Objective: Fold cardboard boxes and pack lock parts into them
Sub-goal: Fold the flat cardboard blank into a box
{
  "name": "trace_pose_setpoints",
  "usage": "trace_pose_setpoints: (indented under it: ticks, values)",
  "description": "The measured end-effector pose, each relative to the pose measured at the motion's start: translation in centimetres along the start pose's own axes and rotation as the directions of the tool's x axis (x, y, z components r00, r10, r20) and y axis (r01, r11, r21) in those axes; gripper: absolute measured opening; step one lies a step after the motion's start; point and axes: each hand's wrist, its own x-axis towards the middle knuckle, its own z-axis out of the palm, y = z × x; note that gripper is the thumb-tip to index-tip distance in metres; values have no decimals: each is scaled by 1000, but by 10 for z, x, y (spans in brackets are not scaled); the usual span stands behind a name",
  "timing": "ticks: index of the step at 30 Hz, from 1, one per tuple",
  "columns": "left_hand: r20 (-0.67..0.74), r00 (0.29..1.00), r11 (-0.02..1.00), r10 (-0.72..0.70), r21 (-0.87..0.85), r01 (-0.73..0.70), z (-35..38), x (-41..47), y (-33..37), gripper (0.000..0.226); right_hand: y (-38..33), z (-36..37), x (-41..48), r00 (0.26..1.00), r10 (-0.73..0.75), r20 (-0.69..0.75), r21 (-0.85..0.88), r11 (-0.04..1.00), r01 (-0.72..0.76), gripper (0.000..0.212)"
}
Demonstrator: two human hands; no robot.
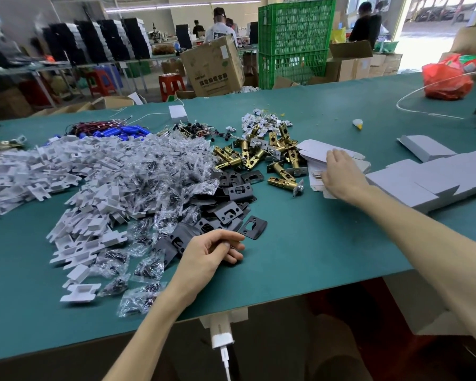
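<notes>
While left hand (212, 251) rests, table edge (313, 287) near

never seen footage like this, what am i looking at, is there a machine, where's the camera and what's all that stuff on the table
There is no machine here. These are a person's two bare hands, filmed by one wide-angle camera worn on the head, looking forward and down. The green-covered table holds piles of lock parts: white notched inserts, clear plastic bags of small dark pieces, flat black metal plates and brass-coloured latch bolts. The right hand rests on a stack of flat white cardboard box blanks, with folded white boxes beside it. The left hand lies by the black plates with its fingers loosely curled. Whether it holds anything is unclear.
</notes>
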Motion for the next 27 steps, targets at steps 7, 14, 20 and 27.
trace_pose_setpoints:
  ticks: [7,14,20,27]
  values:
    - [1,1000,1000,-20,-10,20,1,5,-5,37,0,3,8,997,69,17,-294,954,-61,38]
    - [-6,1000,1000,-26,-17,26,-1,5,-6,36,-16,-14,4,983,-39,-180,-206,979,1,27]
    - [-1,1000,992,-22,-123,22,0,3,2,27,-66,-33,-44,891,-83,-446,201,961,191,27]
    - [-42,999,945,18,-325,-31,1,2,6,66,-143,-10,-138,822,-385,-419,468,684,559,33]
